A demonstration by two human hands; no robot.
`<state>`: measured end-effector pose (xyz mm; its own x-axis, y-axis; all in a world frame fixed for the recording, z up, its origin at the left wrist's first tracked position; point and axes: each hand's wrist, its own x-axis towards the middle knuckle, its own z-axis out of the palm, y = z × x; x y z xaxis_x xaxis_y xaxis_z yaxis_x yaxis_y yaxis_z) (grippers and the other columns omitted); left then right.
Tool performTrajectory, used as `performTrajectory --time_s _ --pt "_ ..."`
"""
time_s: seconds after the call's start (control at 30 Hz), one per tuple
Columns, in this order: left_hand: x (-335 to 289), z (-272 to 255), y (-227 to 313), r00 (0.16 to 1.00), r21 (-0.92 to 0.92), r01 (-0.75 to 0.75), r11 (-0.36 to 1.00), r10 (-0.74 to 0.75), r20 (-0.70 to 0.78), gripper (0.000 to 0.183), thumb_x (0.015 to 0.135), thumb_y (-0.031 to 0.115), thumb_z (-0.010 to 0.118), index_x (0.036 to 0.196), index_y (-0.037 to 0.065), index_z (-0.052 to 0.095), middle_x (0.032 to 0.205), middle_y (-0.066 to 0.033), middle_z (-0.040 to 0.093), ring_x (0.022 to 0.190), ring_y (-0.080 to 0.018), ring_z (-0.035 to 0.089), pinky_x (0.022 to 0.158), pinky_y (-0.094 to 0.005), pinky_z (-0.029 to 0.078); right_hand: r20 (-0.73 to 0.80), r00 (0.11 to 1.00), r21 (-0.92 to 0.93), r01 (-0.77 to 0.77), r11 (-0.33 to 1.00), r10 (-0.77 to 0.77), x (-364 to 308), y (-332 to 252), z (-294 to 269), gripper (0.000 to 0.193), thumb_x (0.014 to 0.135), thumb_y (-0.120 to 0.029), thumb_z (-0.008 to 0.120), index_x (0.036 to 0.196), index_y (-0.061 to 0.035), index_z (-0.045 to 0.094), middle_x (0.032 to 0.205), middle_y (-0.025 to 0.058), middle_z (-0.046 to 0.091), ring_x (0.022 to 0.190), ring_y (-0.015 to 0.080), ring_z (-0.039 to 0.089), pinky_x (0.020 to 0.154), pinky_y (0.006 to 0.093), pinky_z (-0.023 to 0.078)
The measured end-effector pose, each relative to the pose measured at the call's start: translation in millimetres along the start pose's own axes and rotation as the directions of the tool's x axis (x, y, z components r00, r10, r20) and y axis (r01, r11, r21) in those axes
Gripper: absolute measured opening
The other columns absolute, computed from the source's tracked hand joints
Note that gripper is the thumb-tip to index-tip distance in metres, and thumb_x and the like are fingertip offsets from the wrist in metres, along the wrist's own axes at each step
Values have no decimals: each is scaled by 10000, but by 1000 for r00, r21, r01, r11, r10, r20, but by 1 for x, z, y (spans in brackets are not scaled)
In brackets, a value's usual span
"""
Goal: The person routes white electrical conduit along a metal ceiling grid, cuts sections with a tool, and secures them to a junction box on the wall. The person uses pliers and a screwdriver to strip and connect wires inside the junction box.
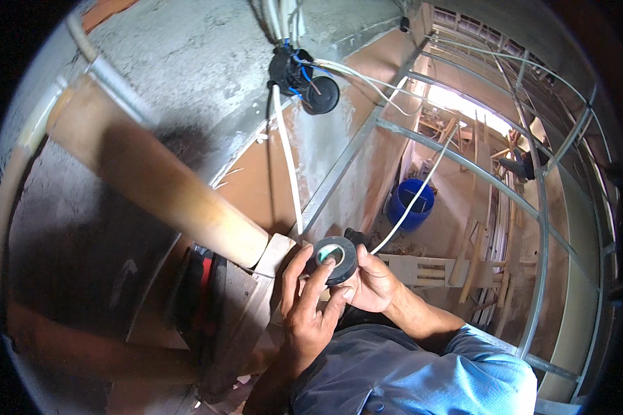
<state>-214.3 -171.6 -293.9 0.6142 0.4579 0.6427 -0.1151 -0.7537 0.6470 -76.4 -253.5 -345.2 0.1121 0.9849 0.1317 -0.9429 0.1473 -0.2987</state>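
Both my hands hold a roll of black electrical tape [349,261] in front of my chest, its flat side and pale core facing up. My left hand [308,315] has its fingers against the roll's left side, with one fingertip over the core's opening. My right hand [375,285] grips the right edge, thumb on top; its other fingers are partly hidden behind the roll. A white cable [415,200] reaches down to just beside my right thumb. Another white cable [285,149] hangs from a black junction box [284,68] and ends near the roll.
Blue and white wires leave the box beside its round black cover [320,95]. A thick beige pipe [159,166] slants down to a wooden beam [273,259] at my left. Metal framing [457,158] spans the right side. Below stand a blue bucket [412,205] and loose planks [472,256].
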Motion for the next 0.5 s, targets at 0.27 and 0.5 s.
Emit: performTrajectory --time_s 0.27,0.5 --pt "13 24 -10 1000 -69 1 998 -3 -23 358 822 89 786 1148 2 666 1119 -148 654 939 -261 619 743 -353 504 29 752 -914 286 286 -659 -20 -27 -2 432 985 -236 643 1346 -32 522 1019 86 631 756 112 590 597 225 498" --pt "17 42 -15 990 97 -89 991 77 115 367 783 64 792 1129 8 681 1105 -140 627 987 -323 589 839 -425 481 344 772 -936 237 -260 -535 -40 -51 8 188 862 -57 700 1036 10 728 977 149 697 812 249 661 728 351 531"
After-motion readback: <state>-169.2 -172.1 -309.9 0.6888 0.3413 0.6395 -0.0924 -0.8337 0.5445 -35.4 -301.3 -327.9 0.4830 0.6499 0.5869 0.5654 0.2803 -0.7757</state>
